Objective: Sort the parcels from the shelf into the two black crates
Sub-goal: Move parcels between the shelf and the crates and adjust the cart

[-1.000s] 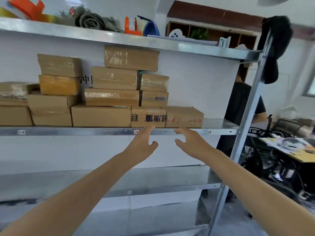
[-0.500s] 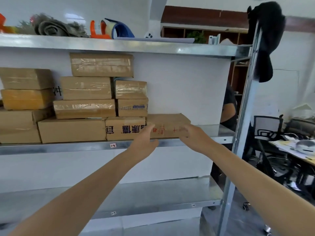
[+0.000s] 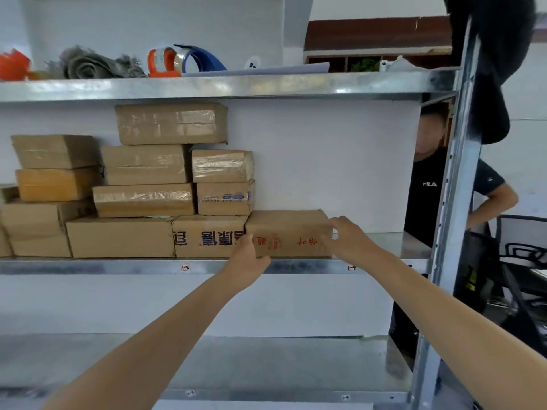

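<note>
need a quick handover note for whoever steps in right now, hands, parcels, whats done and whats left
Left hand: open, at the front lower left corner of the red-printed parcel, touching or nearly so.
Right hand: open, fingers at that parcel's right end, no lift yet.
That parcel sits at the right end of the bottom row on the middle shelf, beside the blue-printed parcel.
The other parcels are stacked to the left on the same shelf.
The black crates are out of view.
Done: nothing that can be confirmed here.
Left: grip, lift this parcel, crate it, then the remaining stack.

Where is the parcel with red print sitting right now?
The parcel with red print sits at the right end of the middle shelf, beside the blue-lettered box.
</note>
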The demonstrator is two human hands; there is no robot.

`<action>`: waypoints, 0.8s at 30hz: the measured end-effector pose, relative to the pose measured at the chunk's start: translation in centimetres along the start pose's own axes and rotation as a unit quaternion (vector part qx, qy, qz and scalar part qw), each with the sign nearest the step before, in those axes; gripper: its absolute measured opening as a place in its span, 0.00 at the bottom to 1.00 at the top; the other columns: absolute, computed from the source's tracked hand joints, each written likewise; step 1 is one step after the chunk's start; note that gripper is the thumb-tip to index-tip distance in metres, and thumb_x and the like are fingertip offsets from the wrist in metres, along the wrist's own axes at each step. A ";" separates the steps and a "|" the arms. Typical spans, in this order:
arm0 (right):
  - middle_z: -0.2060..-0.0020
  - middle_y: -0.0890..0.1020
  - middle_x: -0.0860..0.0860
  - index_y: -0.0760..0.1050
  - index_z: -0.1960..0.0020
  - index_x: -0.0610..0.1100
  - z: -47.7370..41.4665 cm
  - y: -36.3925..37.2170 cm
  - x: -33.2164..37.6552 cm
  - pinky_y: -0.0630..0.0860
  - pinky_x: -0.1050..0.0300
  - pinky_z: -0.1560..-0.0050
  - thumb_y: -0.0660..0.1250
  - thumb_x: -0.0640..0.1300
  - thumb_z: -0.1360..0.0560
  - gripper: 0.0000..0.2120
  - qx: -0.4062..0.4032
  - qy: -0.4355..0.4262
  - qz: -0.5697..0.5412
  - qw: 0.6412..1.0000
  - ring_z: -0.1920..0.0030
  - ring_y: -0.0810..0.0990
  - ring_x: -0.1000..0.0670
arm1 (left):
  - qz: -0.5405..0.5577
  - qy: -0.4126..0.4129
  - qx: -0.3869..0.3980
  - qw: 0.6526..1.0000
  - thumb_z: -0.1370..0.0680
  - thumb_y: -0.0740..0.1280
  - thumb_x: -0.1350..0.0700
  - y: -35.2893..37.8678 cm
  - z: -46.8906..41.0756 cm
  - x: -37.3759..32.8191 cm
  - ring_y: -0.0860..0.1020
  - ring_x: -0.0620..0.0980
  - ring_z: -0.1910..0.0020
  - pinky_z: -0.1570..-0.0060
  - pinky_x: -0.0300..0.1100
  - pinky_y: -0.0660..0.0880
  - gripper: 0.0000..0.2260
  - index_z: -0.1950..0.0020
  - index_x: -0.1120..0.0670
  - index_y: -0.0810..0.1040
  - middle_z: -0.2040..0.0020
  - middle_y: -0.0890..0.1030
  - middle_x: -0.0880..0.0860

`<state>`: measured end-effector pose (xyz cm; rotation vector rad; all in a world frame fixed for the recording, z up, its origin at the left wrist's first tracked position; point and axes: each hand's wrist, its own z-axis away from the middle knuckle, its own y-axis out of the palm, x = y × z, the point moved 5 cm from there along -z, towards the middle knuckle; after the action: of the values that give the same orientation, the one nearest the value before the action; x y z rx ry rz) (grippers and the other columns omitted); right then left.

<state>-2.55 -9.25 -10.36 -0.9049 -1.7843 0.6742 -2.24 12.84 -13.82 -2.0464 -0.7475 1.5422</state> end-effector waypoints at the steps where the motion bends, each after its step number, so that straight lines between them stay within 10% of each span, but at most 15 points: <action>1: 0.43 0.70 0.47 0.64 0.27 0.40 -0.4 0.4 -0.2 0.70 0.64 0.57 0.61 0.44 0.20 0.23 0.002 -0.002 -0.005 1.000 0.52 0.74 0.51 | 0.007 -0.004 -0.004 1.000 0.20 0.65 0.60 0.3 0.0 0.2 0.67 0.52 0.30 0.39 0.39 0.67 0.31 0.21 0.58 0.54 0.26 0.65 0.55; 15: 0.40 0.75 0.43 0.67 0.30 0.40 -4.6 1.4 -5.4 0.75 0.53 0.54 0.59 0.53 0.20 0.23 -0.034 0.105 -0.140 0.984 0.48 0.78 0.45 | 0.195 -0.091 -0.059 0.975 0.22 0.65 0.61 1.7 -3.0 0.1 0.72 0.48 0.44 0.48 0.42 0.70 0.13 0.39 0.52 0.71 0.38 0.73 0.52; 19: 0.49 0.72 0.44 0.76 0.52 0.40 -4.5 0.1 -7.2 0.69 0.54 0.58 0.56 0.55 0.18 0.20 -0.098 0.149 -0.184 0.967 0.58 0.74 0.46 | 0.265 -0.124 -0.060 0.954 0.20 0.63 0.56 2.6 -3.6 0.8 0.74 0.47 0.50 0.51 0.42 0.71 0.10 0.40 0.55 0.71 0.43 0.75 0.54; 21: 0.63 0.69 0.46 0.64 0.68 0.43 -4.1 -0.3 -8.0 0.62 0.56 0.67 0.56 0.54 0.18 0.23 -0.107 0.171 -0.203 0.958 0.68 0.67 0.48 | 0.327 -0.157 -0.052 0.930 0.20 0.63 0.47 3.0 -3.9 0.7 0.75 0.48 0.46 0.41 0.47 0.72 0.14 0.39 0.53 0.69 0.43 0.77 0.53; 24: 0.62 0.74 0.45 0.69 0.61 0.40 -3.8 0.2 -8.8 0.66 0.54 0.62 0.56 0.56 0.19 0.21 -0.062 0.202 -0.217 0.953 0.63 0.72 0.47 | 0.348 -0.181 -0.049 0.919 0.29 0.63 0.34 3.8 -6.2 2.2 0.76 0.55 0.38 0.34 0.56 0.71 0.30 0.35 0.51 0.70 0.38 0.77 0.54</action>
<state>3.15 -16.20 -13.64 -0.6403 -1.5850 0.0844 4.75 11.23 -16.31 -2.2610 -0.1997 2.3587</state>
